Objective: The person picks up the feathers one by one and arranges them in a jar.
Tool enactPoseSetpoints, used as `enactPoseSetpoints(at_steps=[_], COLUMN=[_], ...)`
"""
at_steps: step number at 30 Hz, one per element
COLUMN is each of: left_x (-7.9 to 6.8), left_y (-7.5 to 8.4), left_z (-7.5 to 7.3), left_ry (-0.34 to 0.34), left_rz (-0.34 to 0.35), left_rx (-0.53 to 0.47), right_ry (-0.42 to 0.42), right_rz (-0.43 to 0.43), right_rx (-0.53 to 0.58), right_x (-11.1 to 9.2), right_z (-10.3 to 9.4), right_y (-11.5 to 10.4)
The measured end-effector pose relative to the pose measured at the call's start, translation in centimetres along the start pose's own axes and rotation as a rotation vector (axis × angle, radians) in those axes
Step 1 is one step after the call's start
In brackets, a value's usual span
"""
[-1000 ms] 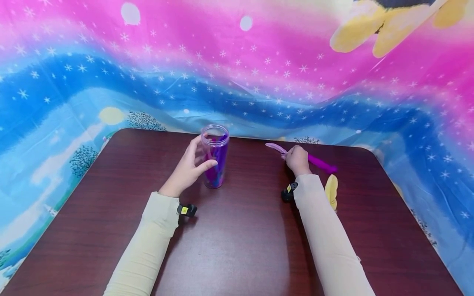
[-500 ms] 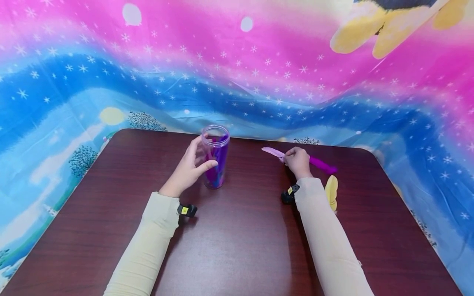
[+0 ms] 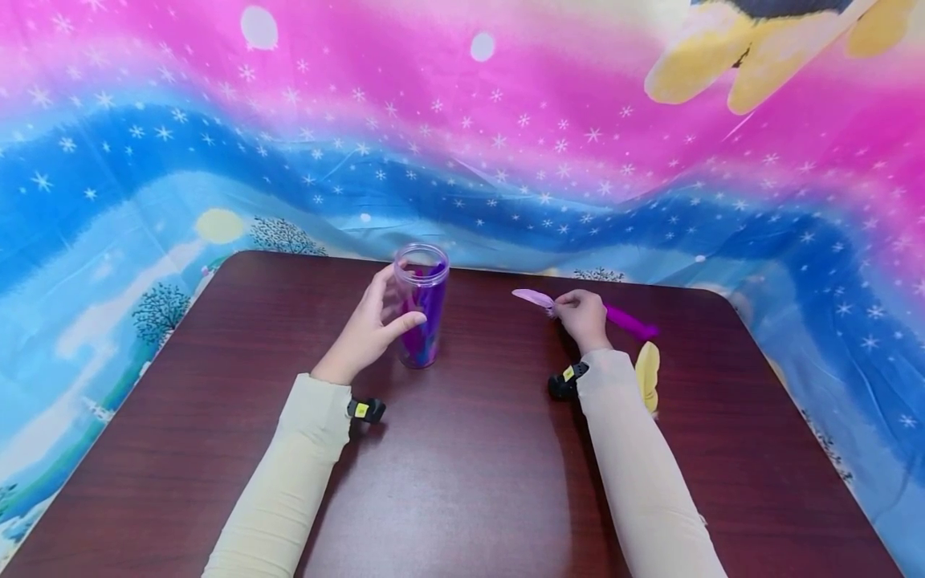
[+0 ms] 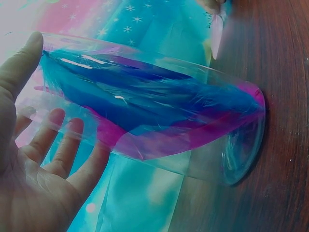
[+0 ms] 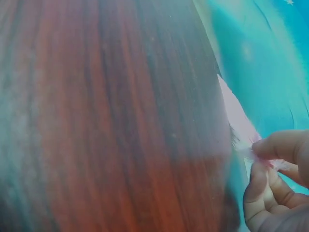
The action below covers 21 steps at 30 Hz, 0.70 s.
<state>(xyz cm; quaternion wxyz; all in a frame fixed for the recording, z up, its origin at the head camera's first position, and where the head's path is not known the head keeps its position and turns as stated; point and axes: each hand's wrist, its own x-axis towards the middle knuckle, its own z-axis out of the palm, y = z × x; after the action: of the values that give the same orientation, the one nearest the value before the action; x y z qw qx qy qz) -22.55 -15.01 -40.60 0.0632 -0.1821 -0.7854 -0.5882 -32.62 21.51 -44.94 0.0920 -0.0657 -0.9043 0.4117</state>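
Observation:
A tall clear plastic jar (image 3: 435, 309) stands upright and lidless on the table. Inside it are blue feathers (image 4: 145, 99) and magenta feathers (image 4: 178, 137). My left hand (image 3: 364, 331) holds the jar from its left side, thumb in front and fingers behind. To the right, my right hand (image 3: 584, 318) pinches a pale pink feather (image 3: 532, 298) near its quill end, with the tip pointing left. In the right wrist view, thumb and fingertips meet on the pink feather (image 5: 236, 110). Part of a magenta feather (image 3: 633, 323) lies behind the right hand.
A yellow feather (image 3: 648, 371) lies on the dark wooden table (image 3: 462, 474) beside the right sleeve, which partly covers it. A patterned cloth backdrop (image 3: 462, 144) rises right behind the table's far edge. Each wrist carries a small black camera.
The pink feather has swung slightly and now extends further left, while my right hand has shifted a little toward me. My left hand and the jar have stayed put.

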Motion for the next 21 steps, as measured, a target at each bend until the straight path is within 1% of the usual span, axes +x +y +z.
enactPoseSetpoints(at_steps=[8,15,21], left_x=[0.1,0.1,0.0], left_y=[-0.1,-0.1,0.0], left_z=[0.1,0.1,0.1], left_ry=[0.004,0.005,0.0], left_rz=[-0.005,-0.011,-0.005], left_rx=[0.005,0.004,0.008], right_ry=[0.03,0.046,0.06], right_rz=[-0.023,-0.058,-0.07], right_rx=[0.036,0.054,0.104], right_x=[0.0,-0.3,-0.5], right_z=[-0.1,-0.2,-0.4], right_y=[-0.2,-0.8,-1.5])
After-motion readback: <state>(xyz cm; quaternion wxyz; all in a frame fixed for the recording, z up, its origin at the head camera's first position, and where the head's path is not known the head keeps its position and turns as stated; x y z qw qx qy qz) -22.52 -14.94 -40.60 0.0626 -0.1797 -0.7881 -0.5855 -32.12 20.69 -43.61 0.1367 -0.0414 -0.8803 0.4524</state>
